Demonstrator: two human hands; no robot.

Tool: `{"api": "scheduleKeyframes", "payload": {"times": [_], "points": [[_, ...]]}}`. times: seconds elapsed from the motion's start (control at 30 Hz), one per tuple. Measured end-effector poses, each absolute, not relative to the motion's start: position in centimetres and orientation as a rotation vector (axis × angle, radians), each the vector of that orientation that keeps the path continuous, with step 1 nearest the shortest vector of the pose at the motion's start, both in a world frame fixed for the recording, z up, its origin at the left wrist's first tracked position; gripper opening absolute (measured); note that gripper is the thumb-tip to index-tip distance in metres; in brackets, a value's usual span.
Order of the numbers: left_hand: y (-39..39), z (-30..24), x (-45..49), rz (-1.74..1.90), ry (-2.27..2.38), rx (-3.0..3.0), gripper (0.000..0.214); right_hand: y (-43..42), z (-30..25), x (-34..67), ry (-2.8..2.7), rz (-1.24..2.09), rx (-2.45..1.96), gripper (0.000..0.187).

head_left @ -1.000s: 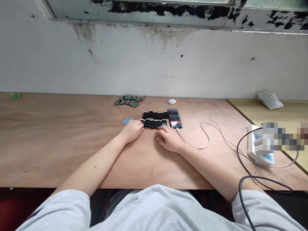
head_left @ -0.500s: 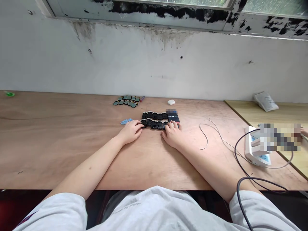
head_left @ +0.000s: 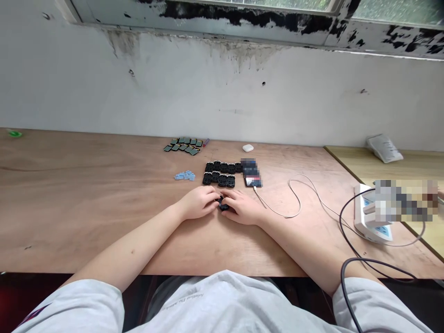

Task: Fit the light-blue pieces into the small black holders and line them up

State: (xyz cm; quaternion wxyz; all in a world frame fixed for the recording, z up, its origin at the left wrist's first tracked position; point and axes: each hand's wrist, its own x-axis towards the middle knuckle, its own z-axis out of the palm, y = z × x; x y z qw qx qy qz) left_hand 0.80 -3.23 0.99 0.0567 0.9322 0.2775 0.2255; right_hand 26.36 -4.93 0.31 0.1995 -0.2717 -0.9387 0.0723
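Note:
My left hand (head_left: 201, 202) and my right hand (head_left: 243, 207) meet at the middle of the wooden table. Between their fingertips is a small black plastic housing (head_left: 223, 203), gripped from both sides and partly hidden by the fingers. Just beyond, several similar black housings (head_left: 222, 179) lie in two rows. A pile of small light-blue pieces (head_left: 185, 175) is to the left of them. Farther back lie several flat dark-framed modules with grey-green faces (head_left: 183, 147), and a thin purple tool (head_left: 206, 142) beside them.
A phone (head_left: 252, 173) lies right of the housings, with a white cable (head_left: 277, 214) plugged in. A small white case (head_left: 247, 148) is near the wall. At right are a white power strip (head_left: 362, 226), a black cable (head_left: 343, 273) and a white packet (head_left: 384, 148).
Both hands have come closer together and toward me, off the front row. The right-end housing of that row has been drawn out and is now between my fingers. The phone is uncovered.

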Motion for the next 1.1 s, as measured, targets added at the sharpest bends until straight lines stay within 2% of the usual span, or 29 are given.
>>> {"api": "scheduleKeyframes", "payload": {"times": [0.1, 0.23, 0.33, 0.5, 0.73, 0.87, 1.03, 1.1], "points": [[-4.2, 0.7, 2.4, 0.67, 0.823, 2.793, 0.024, -4.6, 0.3, 26.2, -2.578, 0.269, -0.796, 0.024], [-4.5, 0.4, 3.5, 0.693, 0.872, 2.755, 0.02, -4.3, 0.2, 26.1, -2.513, 0.28, -0.937, 0.044], [-4.5, 0.4, 3.7, 0.715, 0.895, 2.651, 0.014, -4.3, 0.2, 26.0, -2.508, 0.269, -0.969, 0.053], [-4.8, 0.2, 4.3, 0.739, 1.053, 2.413, 0.003, -4.4, 0.5, 25.9, -2.532, 0.277, -0.957, 0.054], [-4.4, 0.0, 4.6, 0.883, 1.128, 2.287, 0.013, -4.4, 0.5, 25.8, -2.527, 0.247, -0.99, 0.06], [-1.3, 0.1, 0.1, 1.144, 1.361, 2.386, 0.018, -4.4, 0.4, 26.1, -2.526, 0.243, -1.013, 0.057], [2.9, -0.6, -6.3, 1.093, 1.834, 2.435, 0.01, -4.4, 0.5, 26.4, -2.529, 0.262, -1.004, 0.054], [2.7, -0.3, -6.5, 1.163, 1.878, 2.448, 0.012, -4.4, 0.6, 26.4, -2.509, 0.286, -1.019, 0.053]]}}
